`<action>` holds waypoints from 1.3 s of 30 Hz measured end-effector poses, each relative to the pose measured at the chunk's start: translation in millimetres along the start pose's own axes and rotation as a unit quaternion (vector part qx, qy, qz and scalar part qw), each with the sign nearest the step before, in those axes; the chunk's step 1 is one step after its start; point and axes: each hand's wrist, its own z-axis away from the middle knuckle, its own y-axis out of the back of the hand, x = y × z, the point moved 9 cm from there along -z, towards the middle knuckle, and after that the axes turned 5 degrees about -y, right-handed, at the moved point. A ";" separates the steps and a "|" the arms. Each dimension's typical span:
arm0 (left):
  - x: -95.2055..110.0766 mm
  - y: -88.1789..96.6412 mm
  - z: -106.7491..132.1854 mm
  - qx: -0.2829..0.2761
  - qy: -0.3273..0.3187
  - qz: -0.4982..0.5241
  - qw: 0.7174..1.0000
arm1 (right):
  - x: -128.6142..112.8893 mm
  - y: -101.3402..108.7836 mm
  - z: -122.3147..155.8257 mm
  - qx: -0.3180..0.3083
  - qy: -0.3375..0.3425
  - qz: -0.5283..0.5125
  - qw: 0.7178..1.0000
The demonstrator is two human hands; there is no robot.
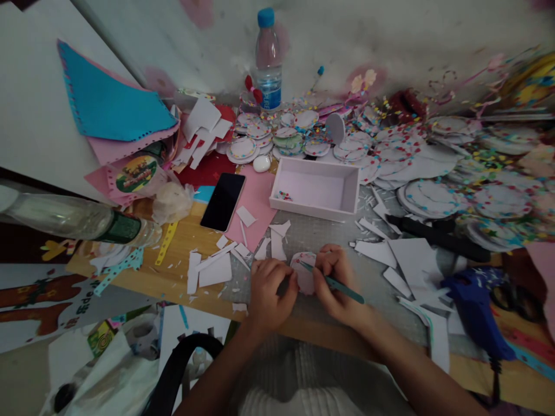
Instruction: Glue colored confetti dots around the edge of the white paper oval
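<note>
A small white disc (304,273) with pink and red bits along its upper rim lies on the grey cutting mat near the table's front edge. My left hand (272,289) is closed at the disc's left edge, thumb and curled fingers against it. Between the thumb and fingers of my right hand (336,284) is a pair of teal tweezers (344,289). Their tips reach over the upper part of the disc. Just beyond, a white open box (318,214) holds a little heap of small coloured pieces (284,195) in its left corner.
Paper scraps (215,268) lie to the left, with more offcuts (411,260) on the right. A phone (223,201) rests on pink paper. Decorated discs (429,196) crowd the back, near a water bottle (269,63). A blue glue gun (477,306) lies at right.
</note>
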 end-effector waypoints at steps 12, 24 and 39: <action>0.3 0.5 -0.6 0.001 0.000 0.005 1.000 | 1.5 -0.4 1.0 -0.007 -0.004 0.000 1.000; 0.6 2.0 0.2 0.009 -0.002 0.004 1.000 | -1.6 -0.9 -1.7 -0.007 0.000 0.013 1.000; -0.2 2.6 -0.6 0.015 0.004 0.010 1.000 | -6.9 3.9 -1.1 0.014 0.017 0.015 1.000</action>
